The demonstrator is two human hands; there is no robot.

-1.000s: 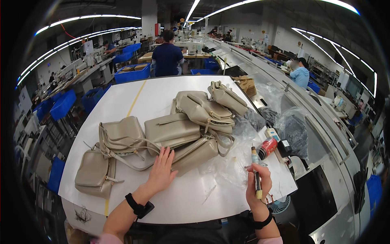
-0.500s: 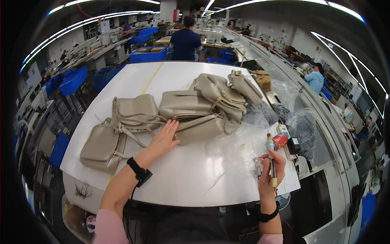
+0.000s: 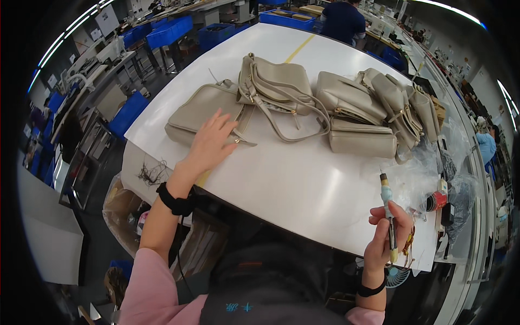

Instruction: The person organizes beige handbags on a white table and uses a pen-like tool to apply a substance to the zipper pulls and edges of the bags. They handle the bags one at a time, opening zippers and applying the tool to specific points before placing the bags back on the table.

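Left hand at left of centre, fingers spread and released, lying over the front of a boxy taupe handbag, smooth and leather-like; right hand, lower right, fingers grasping a slim pen-like tool, tip up, pale-blue wrapped middle; strapped handbag just beyond, strap looped on the glossy white worktop; crinkled clear plastic film and red can at right; dark thread tangle near left edge of worktop; blue bin, upper centre, holds flat tan pieces.
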